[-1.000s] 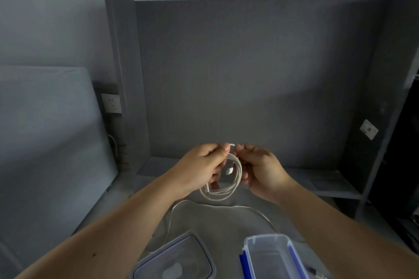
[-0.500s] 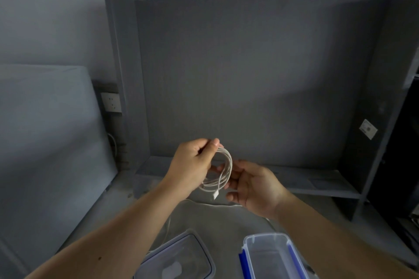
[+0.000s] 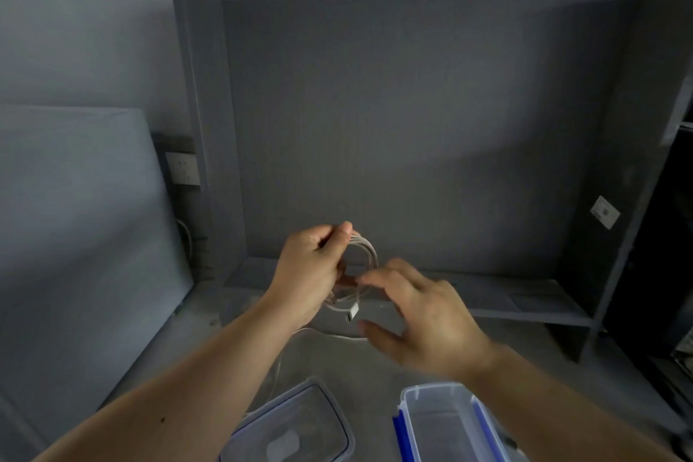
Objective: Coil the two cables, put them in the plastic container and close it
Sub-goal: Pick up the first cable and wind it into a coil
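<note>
**Item: white cable, coiled, held in hand above the table**

Coiled cable (image 3: 362,255): white, thin, smooth-sheathed, wound into several round loops; it is gripped at the upper edge between thumb and curled fingers of the left hand (image 3: 309,274) and held in the air over the grey table (image 3: 378,364); a small rectangular white plug (image 3: 352,312) hangs from the bottom of the coil.

Right hand (image 3: 425,319): released, fingers spread and holding nothing, just beside the coil; it is blurred, and contact with the loops cannot be told.

Second cable (image 3: 300,333): white, thin, laid loose and curving on the table beneath the hands.

Plastic container (image 3: 438,420): clear, rectangular, round-cornered, with blue side clips; it is set open on the near edge of the table, under the right forearm.

Lid (image 3: 300,420): clear, flat, rounded rectangle, laid just left of the container and apart from it.

Surroundings: matt dark grey panels (image 3: 412,124) are stood behind and beside the table; a white wall socket (image 3: 182,169) is seen at left.
</note>
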